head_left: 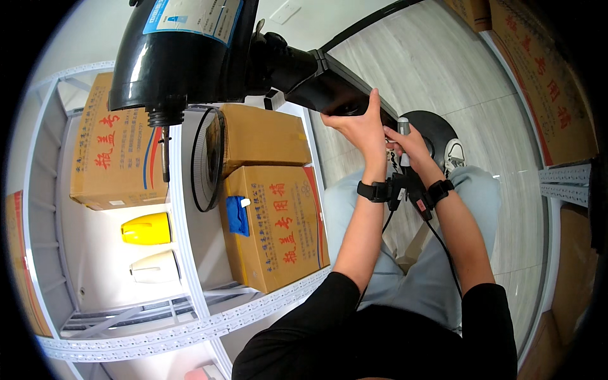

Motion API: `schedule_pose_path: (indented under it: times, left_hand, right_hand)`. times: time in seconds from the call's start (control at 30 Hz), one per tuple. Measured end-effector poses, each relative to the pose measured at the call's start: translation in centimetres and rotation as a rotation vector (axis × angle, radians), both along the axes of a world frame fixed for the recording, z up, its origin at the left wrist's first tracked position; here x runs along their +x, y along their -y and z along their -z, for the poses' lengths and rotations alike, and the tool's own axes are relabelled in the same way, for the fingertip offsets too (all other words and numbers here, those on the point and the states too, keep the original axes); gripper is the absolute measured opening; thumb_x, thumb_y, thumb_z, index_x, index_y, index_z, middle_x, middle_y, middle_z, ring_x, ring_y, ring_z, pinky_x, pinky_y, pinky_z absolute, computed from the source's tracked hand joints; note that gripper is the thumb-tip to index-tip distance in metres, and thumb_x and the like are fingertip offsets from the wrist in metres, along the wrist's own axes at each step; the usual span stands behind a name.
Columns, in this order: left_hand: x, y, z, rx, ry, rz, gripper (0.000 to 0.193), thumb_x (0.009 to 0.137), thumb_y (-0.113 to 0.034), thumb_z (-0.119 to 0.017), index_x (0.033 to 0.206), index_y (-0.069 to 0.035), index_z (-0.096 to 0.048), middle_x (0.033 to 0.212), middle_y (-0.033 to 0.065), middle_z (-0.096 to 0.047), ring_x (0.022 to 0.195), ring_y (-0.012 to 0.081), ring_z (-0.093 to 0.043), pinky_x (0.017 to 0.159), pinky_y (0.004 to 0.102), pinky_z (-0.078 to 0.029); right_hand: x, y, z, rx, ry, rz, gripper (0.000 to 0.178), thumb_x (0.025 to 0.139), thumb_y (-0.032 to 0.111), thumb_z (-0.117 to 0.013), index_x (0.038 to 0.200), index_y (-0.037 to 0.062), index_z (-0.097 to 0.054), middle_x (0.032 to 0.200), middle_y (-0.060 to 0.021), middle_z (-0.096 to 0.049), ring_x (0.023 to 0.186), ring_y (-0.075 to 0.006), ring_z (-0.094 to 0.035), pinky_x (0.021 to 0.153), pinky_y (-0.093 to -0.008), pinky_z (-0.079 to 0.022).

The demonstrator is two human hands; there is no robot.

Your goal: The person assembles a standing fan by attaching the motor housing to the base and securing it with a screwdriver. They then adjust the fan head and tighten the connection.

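A black fan head (177,69) without blades, its bare metal shaft pointing down, leans across the upper left. From it a black stand (329,85) slants right towards a round black base (425,126) on the floor. My left hand (362,130) braces the stand from below, thumb and index finger spread on either side of it. Close beside it, my right hand (411,144) is closed around a slim tool with a grey and white handle (404,130), likely a screwdriver. The tool's tip and what it touches are hard to make out.
At left, a white metal shelf (190,247) carries cardboard boxes (275,228), a black round fan grille (206,158), a blue packet (238,216), a yellow jug (147,228) and a cream jug (155,267). More boxes (548,82) stand at right. Cables (446,253) hang from my wrist straps.
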State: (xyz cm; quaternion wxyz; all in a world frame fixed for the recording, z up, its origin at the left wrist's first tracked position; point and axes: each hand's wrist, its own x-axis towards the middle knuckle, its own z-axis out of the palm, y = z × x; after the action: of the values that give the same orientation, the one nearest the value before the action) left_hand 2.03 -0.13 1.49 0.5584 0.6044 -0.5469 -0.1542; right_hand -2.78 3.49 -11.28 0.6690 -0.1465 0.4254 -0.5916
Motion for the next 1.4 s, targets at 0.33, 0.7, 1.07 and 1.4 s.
schedule_pose_path:
  times: [0.33, 0.7, 1.07, 1.4]
  left_hand:
    - [2.3, 0.6, -0.9, -0.116, 0.129, 0.112, 0.112, 0.061, -0.029, -0.089, 0.135, 0.012, -0.016, 0.129, 0.0279, -0.035, 0.12, 0.0375, -0.04, 0.102, 0.0421, -0.034]
    - [4.4, 1.3, -1.0, -0.018, 0.013, 0.379, 0.109, 0.067, -0.019, -0.086, 0.14, 0.006, -0.009, 0.134, 0.022, -0.032, 0.122, 0.0303, -0.038, 0.105, 0.0389, -0.031]
    - [5.4, 2.1, 0.4, -0.121, -0.044, 0.487, 0.074, 0.072, -0.006, -0.079, 0.126, 0.001, -0.03, 0.123, 0.0164, -0.043, 0.111, 0.0234, -0.047, 0.099, 0.0351, -0.038]
    - [10.9, 3.8, 6.1, 0.265, -0.356, 0.861, 0.059, 0.079, -0.009, -0.073, 0.128, -0.004, -0.04, 0.126, 0.0108, -0.048, 0.113, 0.0186, -0.049, 0.1, 0.0324, -0.037]
  right_hand:
    - [0.7, -0.8, -1.9, 0.011, -0.004, 0.055, 0.033, 0.078, 0.027, -0.078, 0.086, 0.0097, -0.051, 0.07, 0.0027, -0.054, 0.056, -0.0042, -0.049, 0.046, -0.0196, -0.035]
    - [0.9, -0.7, -1.3, 0.034, -0.076, 0.131, 0.04, 0.075, 0.032, -0.079, 0.097, 0.0071, -0.057, 0.069, 0.0042, -0.05, 0.056, -0.004, -0.048, 0.048, -0.0193, -0.037]
    - [2.0, -0.4, 0.2, 0.078, -0.162, 0.149, 0.051, 0.068, 0.041, -0.082, 0.091, 0.0021, -0.059, 0.064, 0.0009, -0.054, 0.054, -0.0064, -0.052, 0.047, -0.0213, -0.041]
    - [1.3, -0.6, -0.3, 0.031, -0.237, 0.18, 0.096, 0.069, 0.038, -0.083, 0.137, -0.009, -0.035, 0.062, 0.0, -0.054, 0.05, -0.0061, -0.049, 0.045, -0.0204, -0.039]
